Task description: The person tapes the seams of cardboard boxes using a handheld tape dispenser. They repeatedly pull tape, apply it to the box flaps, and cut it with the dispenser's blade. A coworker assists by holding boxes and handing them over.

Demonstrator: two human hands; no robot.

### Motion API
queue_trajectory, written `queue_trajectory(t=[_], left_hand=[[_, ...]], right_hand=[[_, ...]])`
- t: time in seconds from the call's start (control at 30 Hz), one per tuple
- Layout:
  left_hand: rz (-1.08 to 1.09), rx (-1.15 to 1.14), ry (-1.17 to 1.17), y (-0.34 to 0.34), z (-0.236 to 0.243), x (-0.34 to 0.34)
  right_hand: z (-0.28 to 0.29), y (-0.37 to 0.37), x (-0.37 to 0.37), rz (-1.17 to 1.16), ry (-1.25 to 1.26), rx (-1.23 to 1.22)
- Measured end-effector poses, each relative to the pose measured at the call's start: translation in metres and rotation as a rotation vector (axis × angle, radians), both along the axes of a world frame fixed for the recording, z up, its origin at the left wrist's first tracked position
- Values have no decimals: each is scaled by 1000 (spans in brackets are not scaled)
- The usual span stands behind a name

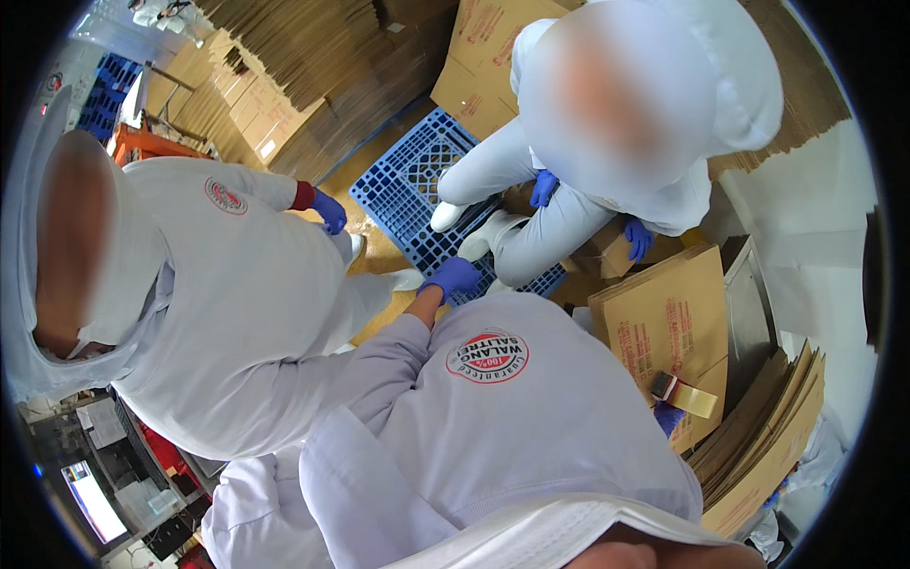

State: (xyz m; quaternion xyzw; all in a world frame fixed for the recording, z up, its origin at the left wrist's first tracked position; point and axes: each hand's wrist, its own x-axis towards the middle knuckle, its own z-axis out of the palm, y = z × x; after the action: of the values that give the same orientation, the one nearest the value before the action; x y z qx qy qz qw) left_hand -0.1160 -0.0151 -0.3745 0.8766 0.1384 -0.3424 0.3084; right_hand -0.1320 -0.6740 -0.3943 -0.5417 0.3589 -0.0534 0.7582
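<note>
My left hand [453,276], in a blue glove with a bare wrist behind it, is just past the front of my white coat [550,417]. Its back is up, and the curled fingertips are mostly hidden. A blue plastic pallet [398,180] lies on the floor beyond it. On the right, my right hand [669,418] shows only partly past the coat, its gloved fingers closed on a tape dispenser [690,394] with a tan roll. The dispenser is over folded cardboard boxes [654,313] standing upright.
One co-worker [256,284] stands close at left, a gloved hand [329,212] hanging down. Another [569,223] sits ahead, white boots over the pallet. Flattened cardboard [777,446] stands at right; tall cardboard stacks [332,57] rise behind. A lit screen [93,503] is at lower left.
</note>
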Motion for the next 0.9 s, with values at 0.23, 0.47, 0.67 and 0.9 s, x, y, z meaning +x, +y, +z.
queue_trajectory(t=[0.23,0.47,0.67,0.9], left_hand=[[510,-162,48,31,-22,-73],[541,-142,258,53,-59,-86],[-76,-124,-4,59,-133,-80],[91,-108,41,51,-132,-82]], right_hand=[[6,16,0,-28,49,-27],[12,23,5,-21,48,-38],[18,33,10,-15,44,-36],[14,33,11,-4,52,-26]])
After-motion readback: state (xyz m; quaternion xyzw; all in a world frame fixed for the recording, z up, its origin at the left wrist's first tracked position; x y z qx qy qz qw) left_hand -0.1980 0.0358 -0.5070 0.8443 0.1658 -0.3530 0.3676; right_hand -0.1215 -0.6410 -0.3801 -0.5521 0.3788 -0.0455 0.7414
